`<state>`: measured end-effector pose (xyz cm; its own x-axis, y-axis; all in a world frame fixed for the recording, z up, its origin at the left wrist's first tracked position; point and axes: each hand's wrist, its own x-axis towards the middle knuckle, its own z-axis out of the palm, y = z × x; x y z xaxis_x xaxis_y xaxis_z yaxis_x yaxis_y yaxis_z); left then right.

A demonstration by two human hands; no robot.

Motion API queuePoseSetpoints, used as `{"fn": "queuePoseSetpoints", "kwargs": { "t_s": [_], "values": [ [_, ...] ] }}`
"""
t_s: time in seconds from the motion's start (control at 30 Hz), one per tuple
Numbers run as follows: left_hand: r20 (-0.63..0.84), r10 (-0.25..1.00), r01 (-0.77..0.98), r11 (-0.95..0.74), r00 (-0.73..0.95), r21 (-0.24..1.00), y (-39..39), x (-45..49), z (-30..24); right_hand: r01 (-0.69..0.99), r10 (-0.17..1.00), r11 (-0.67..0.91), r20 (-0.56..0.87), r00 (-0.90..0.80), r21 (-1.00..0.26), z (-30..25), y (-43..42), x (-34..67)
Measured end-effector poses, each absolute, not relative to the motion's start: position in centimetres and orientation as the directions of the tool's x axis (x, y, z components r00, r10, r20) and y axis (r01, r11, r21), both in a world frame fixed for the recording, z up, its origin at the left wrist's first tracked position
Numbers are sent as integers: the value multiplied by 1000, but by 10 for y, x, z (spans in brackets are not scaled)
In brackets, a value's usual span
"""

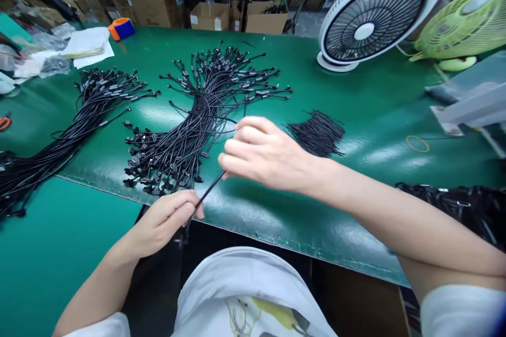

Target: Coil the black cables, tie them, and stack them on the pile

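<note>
A black cable (211,188) runs taut between my two hands, just above the table's front edge. My left hand (168,218) is closed round its lower part, and a blurred end hangs below the fingers. Higher up, my right hand (263,155) is closed on the same cable, with its fingers curled. Behind the hands lies a large pile of black cables (201,108), with plugs at both ends. To the right of my right hand is a heap of short, thin black ties (318,134).
Another cable bundle (90,110) lies at the left. A white fan (363,31) and a green fan (460,21) stand at the right back. Black packed items (462,205) sit at the right edge. A yellow rubber band (417,144), papers (89,45) and a tape roll (121,29) lie on the table.
</note>
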<state>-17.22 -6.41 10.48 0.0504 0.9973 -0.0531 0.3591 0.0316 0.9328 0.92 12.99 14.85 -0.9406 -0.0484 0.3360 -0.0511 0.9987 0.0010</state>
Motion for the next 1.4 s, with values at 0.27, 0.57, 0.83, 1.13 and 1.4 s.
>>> {"fn": "queuePoseSetpoints", "kwargs": {
  "t_s": [0.27, 0.57, 0.83, 1.13, 1.4],
  "values": [
    [-172, 966, -73, 161, -191, 984, -90, -182, 104, 515, 557, 826, 481, -678, -230, 140, 247, -12],
    [80, 742, -304, -368, -665, 879, -123, -226, 105, 302, 225, 953, 718, -659, -22, 233, 179, -25],
    [2, 718, -465, -453, -696, 761, -131, -230, 105, 136, 188, 969, 263, -946, -204, 171, 165, -32],
    [25, 691, -490, -537, -723, 687, -130, -240, 119, 638, 558, 769, 445, -700, 40, 195, 189, 74],
    [214, 908, 320, -95, -361, 943, -45, -134, 64, 270, 270, 963, -150, -951, 22, 114, 69, 90]
  ]
}}
